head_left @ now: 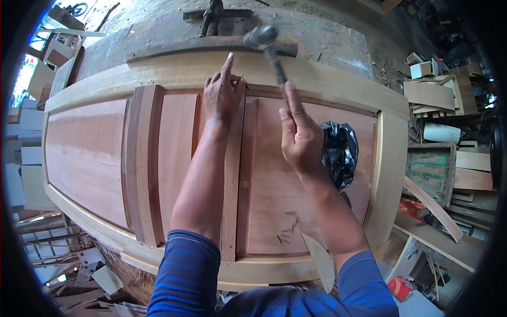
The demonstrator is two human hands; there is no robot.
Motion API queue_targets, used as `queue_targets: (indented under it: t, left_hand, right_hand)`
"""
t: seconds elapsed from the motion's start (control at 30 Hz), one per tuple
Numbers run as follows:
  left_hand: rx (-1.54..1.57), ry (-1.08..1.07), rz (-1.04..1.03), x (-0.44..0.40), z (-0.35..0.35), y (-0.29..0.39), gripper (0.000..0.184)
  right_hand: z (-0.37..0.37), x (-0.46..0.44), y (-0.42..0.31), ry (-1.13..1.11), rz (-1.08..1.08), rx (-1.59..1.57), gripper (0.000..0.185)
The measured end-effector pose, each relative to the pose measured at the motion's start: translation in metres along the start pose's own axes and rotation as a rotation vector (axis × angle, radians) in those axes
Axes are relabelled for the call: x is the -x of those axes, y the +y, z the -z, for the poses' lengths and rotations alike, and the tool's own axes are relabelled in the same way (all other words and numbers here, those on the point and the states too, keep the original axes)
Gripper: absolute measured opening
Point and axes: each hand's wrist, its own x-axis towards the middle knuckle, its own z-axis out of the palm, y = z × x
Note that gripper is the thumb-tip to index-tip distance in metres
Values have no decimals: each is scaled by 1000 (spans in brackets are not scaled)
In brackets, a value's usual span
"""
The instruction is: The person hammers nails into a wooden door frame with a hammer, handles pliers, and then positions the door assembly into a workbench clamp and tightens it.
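Observation:
My right hand [302, 134] is wrapped round the handle of a hammer [261, 37]. The hammer is raised, its blurred head above the far rail of a wooden panel door [388, 174]. On that far rail, at the end of a wooden strip [231, 190], rests my left hand [220, 98]. Its index finger points away from me while the other fingers curl in; what they pinch, if anything, is too small to make out. Several nails [285, 232] lie loose on the near right panel. A black plastic bag [339, 153] sits beside my right wrist.
Beyond the door lies a dark length of wood [211, 47] on the worktop, with a clamp-like metal tool [211, 18] behind it. A pale curved wood piece [319, 261] is by my right forearm. Boards and a green-stained tray [430, 171] are stacked at right.

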Motion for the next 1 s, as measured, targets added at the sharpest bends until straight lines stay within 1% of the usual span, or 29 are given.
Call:
queue_targets:
  t: [0.03, 0.07, 0.13, 0.17, 0.23, 0.3, 0.37, 0.47, 0.5, 0.6, 0.7, 0.8, 0.9, 1.0]
  left_hand:
    - [-20, 21, -25, 1, 1, 1, 79]
    - [-20, -9, -9, 6, 2, 3, 79]
    - [-20, -26, 3, 0, 3, 3, 79]
    - [-33, -4, -20, 0, 1, 1, 78]
    - [-9, 30, -44, -6, 0, 0, 78]
    - [7, 36, -40, 1, -2, -1, 78]
    - [14, 31, -32, 0, 2, 5, 78]
    - [-52, -28, 6, 0, 3, 5, 77]
    - [-20, 28, -36, -1, 3, 7, 67]
    - [-45, 42, -132, -2, 3, 5, 45]
    - [5, 47, -38, -1, 3, 4, 25]
    - [24, 59, -124, 0, 2, 4, 19]
    - [-25, 74, -269, 1, 1, 8, 16]
    - [70, 107, -54, 1, 1, 7, 16]
  right_hand:
    - [-3, 5, 1, 14, 3, -5, 63]
    - [-7, 10, 2, 28, 5, -10, 62]
    - [-7, 4, 5, -262, -76, 223, 62]
    - [-2, 7, 7, -356, -172, 258, 63]
    - [-6, 2, 5, -112, -49, 94, 65]
    - [-11, 12, 9, -4, 4, 12, 67]
    - [-16, 24, 14, -5, -2, 15, 67]
    - [-7, 13, 13, -244, -96, 143, 67]
    - [-3, 14, 6, -253, -124, 146, 67]
    - [-8, 40, 13, -95, -189, 37, 63]
    - [-14, 62, 21, -27, -221, -4, 60]
    - [-15, 61, 19, 6, -268, -89, 58]
    - [-17, 57, 18, -6, -281, -128, 58]
    - [-30, 57, 28, 96, -162, -94, 63]
